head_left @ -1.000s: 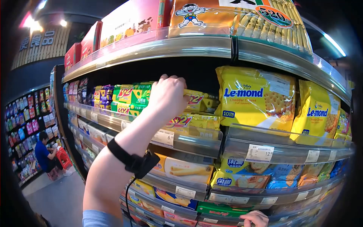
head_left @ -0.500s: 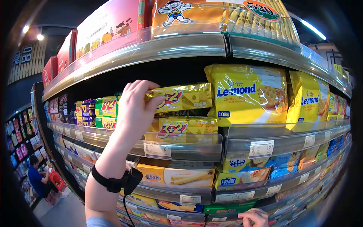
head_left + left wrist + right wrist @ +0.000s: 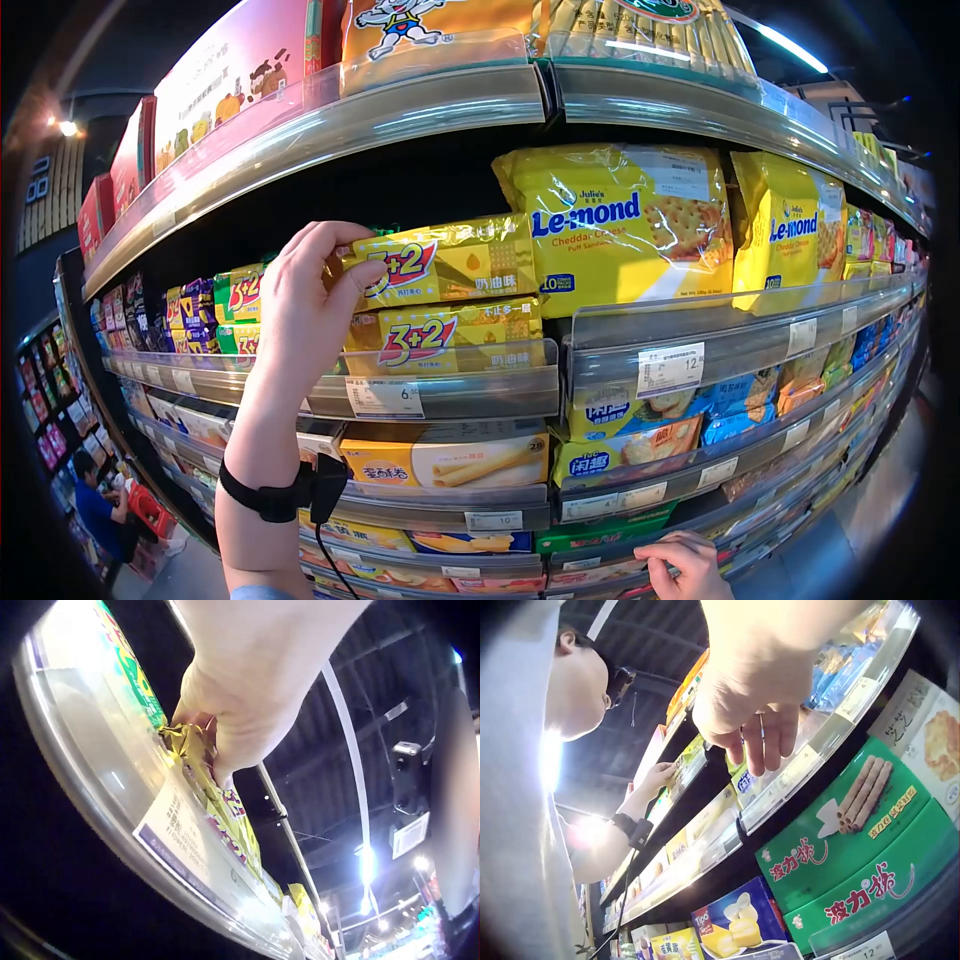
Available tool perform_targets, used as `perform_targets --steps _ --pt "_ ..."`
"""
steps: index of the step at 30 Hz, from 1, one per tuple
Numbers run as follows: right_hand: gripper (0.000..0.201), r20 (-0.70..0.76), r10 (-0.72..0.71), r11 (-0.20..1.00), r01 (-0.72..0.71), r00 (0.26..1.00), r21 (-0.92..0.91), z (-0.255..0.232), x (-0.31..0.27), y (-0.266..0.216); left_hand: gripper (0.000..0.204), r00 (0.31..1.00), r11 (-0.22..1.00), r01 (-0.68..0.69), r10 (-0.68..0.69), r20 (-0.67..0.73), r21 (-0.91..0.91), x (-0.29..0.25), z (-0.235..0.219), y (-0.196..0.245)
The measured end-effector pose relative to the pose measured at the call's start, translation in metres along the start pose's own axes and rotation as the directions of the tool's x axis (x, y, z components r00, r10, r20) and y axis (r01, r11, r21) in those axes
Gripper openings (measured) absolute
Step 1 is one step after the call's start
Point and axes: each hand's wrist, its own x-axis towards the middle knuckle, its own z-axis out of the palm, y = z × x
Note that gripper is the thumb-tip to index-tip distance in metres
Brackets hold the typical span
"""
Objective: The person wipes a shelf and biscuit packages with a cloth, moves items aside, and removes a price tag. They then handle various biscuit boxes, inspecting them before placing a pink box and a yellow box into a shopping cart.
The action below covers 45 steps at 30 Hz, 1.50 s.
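In the head view my left hand (image 3: 312, 290) grips the left end of a yellow 3+2 biscuit pack (image 3: 475, 262), thumb on its front and fingers behind. The pack lies level, right over another yellow 3+2 pack (image 3: 490, 330) behind the clear shelf lip. The left wrist view shows the crinkled gold end of the held pack (image 3: 193, 750) between thumb and fingers. My right hand (image 3: 688, 565) is low at the right, in front of the lower shelves. Its fingers hang loosely bent with nothing in them, as the right wrist view of that hand (image 3: 761, 712) shows.
Large yellow Le-mond bags (image 3: 625, 235) stand right of the held pack, green 3+2 packs (image 3: 240, 300) left of it. A metal shelf edge (image 3: 440, 105) runs above; clear lips with price tags (image 3: 385, 398) run in front. A person in blue (image 3: 97, 515) sits far left.
My left hand has come out of the shelf's depth, bringing the upper 3+2 pack toward its front above the lower one. The head view has shifted rightward. My right hand stays low.
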Motion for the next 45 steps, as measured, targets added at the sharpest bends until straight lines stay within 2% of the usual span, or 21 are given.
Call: perform_targets --steps 4,6,10,14,16,17,19,20,22,24,26,28,30,33,36,39,41,43,45 --pt "0.017 0.002 -0.003 1.000 0.003 1.000 0.003 0.002 0.001 0.003 0.023 1.000 1.000 -0.021 0.022 0.019 -0.018 -0.001 0.001 -0.001" --pt "0.017 0.005 -0.006 1.000 0.006 1.000 0.004 0.003 0.002 0.005 0.025 0.992 1.000 0.026 -0.025 0.120 -0.006 0.000 0.000 0.001" --pt "0.018 0.002 -0.020 1.000 0.020 1.000 0.002 0.002 0.005 0.008 0.029 0.983 1.000 0.014 -0.012 0.185 -0.008 0.003 -0.006 0.009" --pt "0.018 -0.017 0.037 0.999 -0.037 0.999 0.017 -0.001 0.006 0.008 0.034 0.990 1.000 0.010 -0.006 0.140 -0.029 0.000 -0.001 0.012" --pt "0.023 0.085 -0.067 0.998 0.068 0.994 -0.001 -0.007 0.006 0.016 0.037 0.987 0.986 -0.071 0.048 0.151 0.148 0.002 -0.003 0.013" --pt "0.023 0.079 -0.057 0.998 0.058 0.995 -0.005 -0.008 0.005 0.019 0.037 0.990 0.996 -0.012 -0.001 0.140 0.092 0.001 -0.002 0.015" --pt "0.017 0.099 0.012 1.000 -0.011 0.995 -0.011 -0.011 0.006 0.025 0.036 0.991 0.992 -0.031 0.014 0.131 0.122 0.001 -0.002 0.017" --pt "0.008 -0.057 -0.050 0.997 0.047 0.997 -0.058 -0.008 0.017 0.019 0.035 0.993 0.986 -0.043 0.024 0.116 0.160 0.002 -0.002 0.018" --pt "0.009 -0.076 -0.101 0.991 0.094 0.992 -0.096 -0.021 0.032 0.013 0.035 0.993 0.966 -0.114 0.116 0.008 0.233 0.000 0.000 0.020" --pt "0.011 -0.094 -0.184 0.971 0.166 0.978 -0.173 -0.036 0.049 0.007 0.033 0.994 0.986 -0.102 0.107 -0.033 0.133 -0.001 0.002 0.031" --pt "0.018 -0.088 -0.289 0.937 0.263 0.953 -0.229 -0.051 0.068 0.001 0.032 0.983 0.976 -0.179 0.183 -0.023 0.123 -0.003 0.009 0.044" --pt "0.022 -0.134 -0.358 0.896 0.300 0.924 -0.327 -0.060 0.087 -0.005 0.027 0.965 0.963 -0.258 0.261 -0.031 0.083 -0.008 0.022 0.061" --pt "0.025 -0.158 -0.438 0.847 0.347 0.885 -0.402 -0.066 0.106 -0.003 0.028 0.931 0.931 -0.364 0.364 0.019 0.038 -0.018 0.034 0.078" --pt "0.028 -0.171 -0.428 0.836 0.317 0.888 -0.448 -0.071 0.130 0.002 0.030 0.876 0.881 -0.468 0.473 0.091 -0.074 -0.038 0.058 0.105" --pt "0.029 -0.161 -0.421 0.830 0.308 0.893 -0.466 -0.070 0.148 0.007 0.033 0.898 0.914 -0.402 0.407 0.171 -0.064 -0.052 0.077 0.130" --pt "0.030 -0.050 -0.396 0.785 0.309 0.917 -0.536 -0.070 0.158 0.011 0.031 0.916 0.926 -0.376 0.371 0.154 0.009 -0.052 0.085 0.138" --pt "0.030 -0.056 -0.390 0.785 0.300 0.919 -0.542 -0.069 0.159 0.011 0.031 0.928 0.935 -0.354 0.348 0.136 0.025 -0.053 0.088 0.143" --pt "0.030 -0.060 -0.383 0.786 0.291 0.922 -0.546 -0.068 0.159 0.010 0.031 0.947 0.944 -0.306 0.289 0.140 0.121 -0.055 0.088 0.151" --pt "0.033 -0.067 -0.318 0.845 0.250 0.946 -0.473 -0.066 0.158 0.009 0.032 0.954 0.950 -0.281 0.260 0.148 0.139 -0.055 0.088 0.156"
